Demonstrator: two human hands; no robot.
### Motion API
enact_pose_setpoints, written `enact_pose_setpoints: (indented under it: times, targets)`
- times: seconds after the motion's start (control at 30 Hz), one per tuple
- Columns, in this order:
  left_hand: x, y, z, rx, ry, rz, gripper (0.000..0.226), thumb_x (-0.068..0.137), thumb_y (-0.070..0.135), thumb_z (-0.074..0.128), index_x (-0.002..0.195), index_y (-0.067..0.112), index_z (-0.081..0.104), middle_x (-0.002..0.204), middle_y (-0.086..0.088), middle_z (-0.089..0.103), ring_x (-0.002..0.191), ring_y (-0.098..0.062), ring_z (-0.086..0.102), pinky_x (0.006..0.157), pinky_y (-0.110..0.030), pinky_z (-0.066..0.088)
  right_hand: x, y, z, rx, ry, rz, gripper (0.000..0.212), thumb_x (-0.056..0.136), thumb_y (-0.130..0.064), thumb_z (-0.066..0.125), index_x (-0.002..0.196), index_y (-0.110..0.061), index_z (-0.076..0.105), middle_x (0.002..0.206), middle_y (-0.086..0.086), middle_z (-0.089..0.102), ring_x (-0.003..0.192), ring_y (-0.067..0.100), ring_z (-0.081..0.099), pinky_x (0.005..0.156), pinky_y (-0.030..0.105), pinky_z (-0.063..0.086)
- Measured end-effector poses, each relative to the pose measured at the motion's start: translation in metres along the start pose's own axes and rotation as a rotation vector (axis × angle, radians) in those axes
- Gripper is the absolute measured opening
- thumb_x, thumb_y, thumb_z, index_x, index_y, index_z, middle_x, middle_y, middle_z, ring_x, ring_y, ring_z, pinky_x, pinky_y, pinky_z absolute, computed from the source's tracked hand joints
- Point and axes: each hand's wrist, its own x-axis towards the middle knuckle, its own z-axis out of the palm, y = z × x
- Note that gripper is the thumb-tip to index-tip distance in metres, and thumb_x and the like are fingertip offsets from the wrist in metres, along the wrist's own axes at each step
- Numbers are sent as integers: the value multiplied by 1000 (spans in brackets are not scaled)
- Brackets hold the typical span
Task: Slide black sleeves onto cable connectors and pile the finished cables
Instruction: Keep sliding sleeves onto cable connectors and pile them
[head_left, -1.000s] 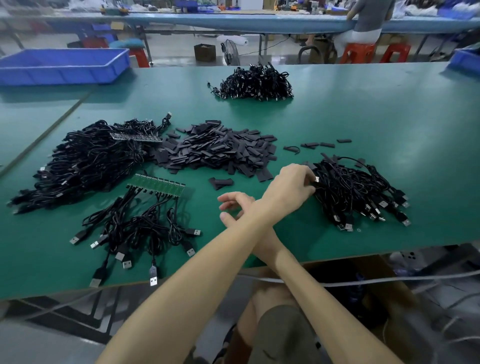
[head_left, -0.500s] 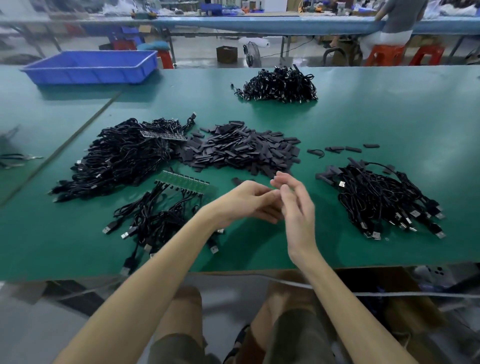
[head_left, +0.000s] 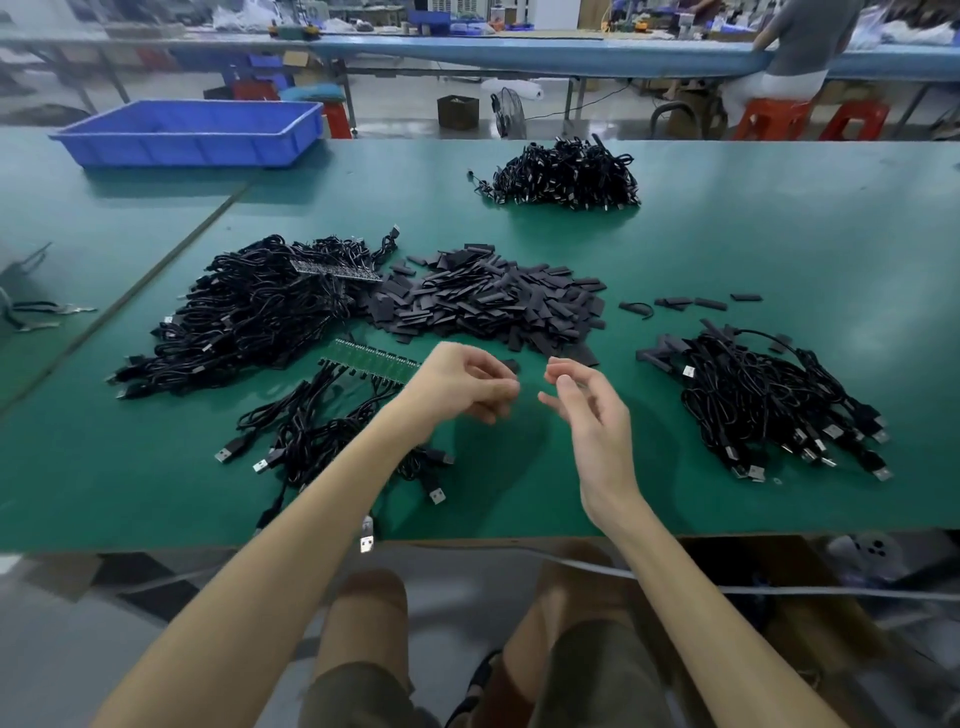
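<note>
Hands have parted since half a second ago: fingertips met then, and now there is a gap between them over the near middle of the green table. Left hand: fingers loosely curled, gripping nothing. Right hand: palm turned inward, fingers relaxed, also empty. Black sleeves heaped just beyond both hands. Finished cables piled to the right, apart from the hands. Larger cable heap far left; green strip with cables beside the left wrist.

The left hand and right hand are held slightly apart above the green table, fingers loosely curled, near the sleeve pile.
</note>
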Motion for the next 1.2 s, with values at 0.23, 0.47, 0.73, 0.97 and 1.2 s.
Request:
enact_pose_setpoints:
  times: [0.23,0.47,0.73,0.97,1.2]
  targets:
    - [5,-5,-70,1144,262,-29,29,98,42,63,122,26,67,129,-3,57,125,-27,50,112,-50,23,0,1,0,-74,-81,44,13,103,-21,61,113,-23,70,111,-2,73,96,9,72,105,48,53]
    - [-4,-5,-67,986,189,140,21,81,36,83,81,35,63,79,22,59,100,-14,50,90,-27,13,-1,-1,4,-185,-189,16,16,98,-16,69,114,-18,68,104,1,74,97,15,70,93,42,58]
    - [-14,7,-6,993,176,359,19,84,39,79,93,31,64,94,13,55,103,-14,41,107,-33,14,-1,0,2,-325,-277,-35,10,96,-11,72,102,-19,74,94,-8,77,89,5,71,85,27,57]
    - [-13,6,0,1038,205,355,21,92,40,70,107,25,67,99,9,52,110,-17,40,106,-33,8,1,3,5,-392,-281,-29,13,93,-22,77,103,-17,72,93,-7,75,88,7,69,83,26,57]
    - [-12,10,-3,1033,162,351,15,94,39,67,105,27,68,99,8,58,108,-18,42,102,-32,10,4,5,6,-363,-261,-9,9,92,-19,78,97,-16,71,86,-4,74,78,7,66,73,21,52]
